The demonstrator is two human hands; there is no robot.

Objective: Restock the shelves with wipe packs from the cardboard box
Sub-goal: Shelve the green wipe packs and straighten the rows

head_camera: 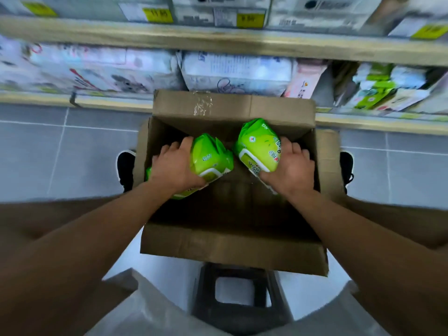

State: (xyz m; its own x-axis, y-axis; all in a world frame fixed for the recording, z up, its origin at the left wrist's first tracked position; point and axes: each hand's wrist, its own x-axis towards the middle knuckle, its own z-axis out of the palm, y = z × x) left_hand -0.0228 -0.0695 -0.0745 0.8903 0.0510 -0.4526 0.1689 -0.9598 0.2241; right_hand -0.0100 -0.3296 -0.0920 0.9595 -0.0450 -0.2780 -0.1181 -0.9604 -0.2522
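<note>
An open cardboard box point(232, 246) stands on the floor in front of me, its flaps folded out. Inside it my left hand point(175, 164) grips a green wipe pack point(212, 157), with more green packaging showing under that hand. My right hand point(288, 167) grips another green wipe pack point(258, 145) on the box's right side. Both packs are tilted, their ends pointing up toward the shelves. The box's bottom lies in dark shadow.
The lowest shelf point(363, 122) runs just behind the box, with green wipe packs point(373, 93) at its right and white and pink packs along the rest. A dark stool point(238, 297) sits under me. My shoes flank the box on grey tiles.
</note>
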